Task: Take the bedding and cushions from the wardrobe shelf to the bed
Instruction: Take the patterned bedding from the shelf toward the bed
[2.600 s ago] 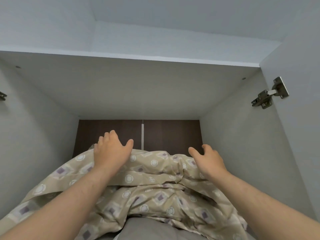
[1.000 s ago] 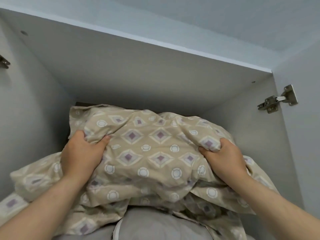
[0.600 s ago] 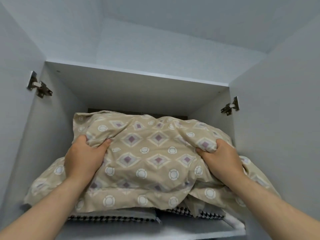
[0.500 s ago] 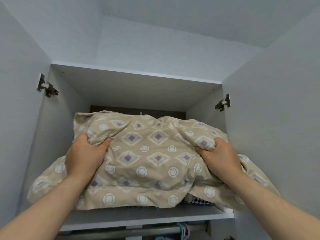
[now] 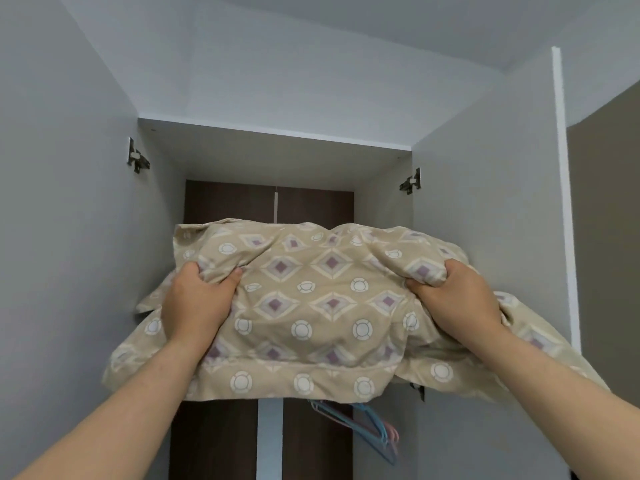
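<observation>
A bundled beige duvet (image 5: 311, 317) with purple diamonds and white circles hangs in front of the open wardrobe, held up between both hands. My left hand (image 5: 197, 303) clutches a fold on its left side. My right hand (image 5: 457, 299) grips a bunched fold on its right side. Loose cloth trails down past my right forearm. The bundle hides the shelf and whatever lies on it.
The wardrobe's open doors flank me, the left door (image 5: 65, 237) and the right door (image 5: 491, 237), each with metal hinges. Dark brown back panel (image 5: 235, 202) shows above the bundle. Blue and pink hangers (image 5: 374, 431) hang below it.
Both hands closed on the duvet, then drew it out of the shelf toward me. The view has backed away, and the shelf edge and patterned cushions seen earlier are now covered.
</observation>
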{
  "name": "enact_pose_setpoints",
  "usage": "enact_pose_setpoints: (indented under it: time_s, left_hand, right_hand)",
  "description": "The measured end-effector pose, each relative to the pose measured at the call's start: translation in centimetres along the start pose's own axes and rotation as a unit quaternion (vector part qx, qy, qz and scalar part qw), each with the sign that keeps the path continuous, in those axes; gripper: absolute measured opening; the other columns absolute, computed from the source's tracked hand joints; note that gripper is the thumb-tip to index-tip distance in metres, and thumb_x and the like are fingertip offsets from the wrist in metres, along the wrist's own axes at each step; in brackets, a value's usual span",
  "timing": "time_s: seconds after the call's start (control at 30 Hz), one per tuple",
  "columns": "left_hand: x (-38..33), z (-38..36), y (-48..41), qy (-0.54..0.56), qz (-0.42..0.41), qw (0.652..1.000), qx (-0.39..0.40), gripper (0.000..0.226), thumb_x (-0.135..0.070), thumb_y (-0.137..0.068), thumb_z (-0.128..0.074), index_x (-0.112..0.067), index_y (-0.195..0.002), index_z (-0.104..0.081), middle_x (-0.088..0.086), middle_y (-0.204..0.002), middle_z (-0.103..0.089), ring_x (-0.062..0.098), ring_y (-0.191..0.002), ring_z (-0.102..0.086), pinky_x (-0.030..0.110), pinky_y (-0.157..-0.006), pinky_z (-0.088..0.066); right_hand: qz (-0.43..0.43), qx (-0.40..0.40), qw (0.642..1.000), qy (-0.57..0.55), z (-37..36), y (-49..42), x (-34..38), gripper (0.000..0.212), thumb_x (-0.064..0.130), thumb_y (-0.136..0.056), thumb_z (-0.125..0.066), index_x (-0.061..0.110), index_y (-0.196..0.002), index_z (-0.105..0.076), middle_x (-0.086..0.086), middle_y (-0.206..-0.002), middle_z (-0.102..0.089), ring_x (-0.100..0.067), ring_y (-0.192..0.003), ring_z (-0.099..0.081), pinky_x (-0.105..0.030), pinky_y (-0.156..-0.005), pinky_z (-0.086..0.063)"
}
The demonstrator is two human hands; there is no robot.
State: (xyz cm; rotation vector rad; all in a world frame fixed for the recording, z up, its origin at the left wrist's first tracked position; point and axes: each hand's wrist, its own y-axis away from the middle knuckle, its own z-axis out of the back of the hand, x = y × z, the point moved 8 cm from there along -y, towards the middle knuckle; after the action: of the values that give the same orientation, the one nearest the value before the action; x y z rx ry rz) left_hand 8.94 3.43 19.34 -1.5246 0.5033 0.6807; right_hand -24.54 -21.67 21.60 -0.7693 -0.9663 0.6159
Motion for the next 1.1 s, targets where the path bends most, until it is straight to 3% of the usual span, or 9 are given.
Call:
enact_pose_setpoints:
  time_s: [0.17, 0.33, 0.53, 0.7, 1.1]
  left_hand:
    - [0.9, 0.4, 2.6, 0.036, 0.017, 0.998, 0.051, 0.046, -0.061, -0.071, -0.068, -0.019, -0.084, -0.053, -0.004, -0.078, -0.056, 0.023, -0.075, -0.053, 0.035, -0.064, -0.042]
    - [2.3, 1.3, 7.4, 0.101, 0.048, 0.987, 0.113, 0.043, -0.056, -0.073, -0.070, -0.018, -0.079, -0.050, -0.001, -0.075, -0.055, 0.024, -0.073, -0.053, 0.036, -0.063, -0.042]
    - [-0.4, 1.5, 14.9, 0.204, 0.080, 0.958, 0.182, 0.045, -0.051, -0.073, -0.073, -0.013, -0.091, -0.057, 0.003, -0.084, -0.061, 0.028, -0.079, -0.057, 0.040, -0.068, -0.047]
    - [-9.2, 0.8, 22.9, 0.271, 0.060, 0.924, 0.262, 0.046, -0.052, -0.073, -0.073, -0.013, -0.092, -0.056, 0.004, -0.088, -0.060, 0.026, -0.080, -0.056, 0.040, -0.071, -0.048]
    - [-34.5, 4.7, 49.2, 0.380, 0.006, 0.796, 0.471, 0.044, -0.050, -0.074, -0.072, -0.013, -0.093, -0.057, 0.002, -0.090, -0.060, 0.027, -0.083, -0.056, 0.036, -0.071, -0.045]
  right_hand:
    - [-0.028, -0.003, 0.998, 0.055, 3.9, 4.6, 0.7, 0.044, 0.058, -0.076, -0.066, 0.017, -0.076, -0.050, -0.002, -0.076, -0.062, -0.030, -0.075, -0.058, -0.043, -0.069, -0.050]
    - [-0.062, -0.008, 0.989, 0.132, 8.6, 10.3, 2.2, 0.046, 0.057, -0.078, -0.066, 0.017, -0.072, -0.044, 0.002, -0.068, -0.057, -0.022, -0.067, -0.055, -0.036, -0.058, -0.039]
    - [-0.089, -0.043, 0.974, 0.205, 18.8, 17.1, 2.7, 0.044, 0.057, -0.078, -0.066, 0.018, -0.073, -0.047, 0.002, -0.069, -0.057, -0.019, -0.065, -0.054, -0.035, -0.057, -0.041]
    - [-0.138, -0.097, 0.944, 0.284, 31.5, 23.2, 2.2, 0.047, 0.060, -0.077, -0.066, 0.017, -0.074, -0.046, 0.003, -0.068, -0.056, -0.020, -0.066, -0.053, -0.036, -0.057, -0.039]
    - [-0.287, -0.212, 0.828, 0.432, 63.1, 42.9, 0.3, 0.044, 0.060, -0.075, -0.064, 0.017, -0.082, -0.056, -0.001, -0.082, -0.065, -0.032, -0.081, -0.060, -0.043, -0.071, -0.050]
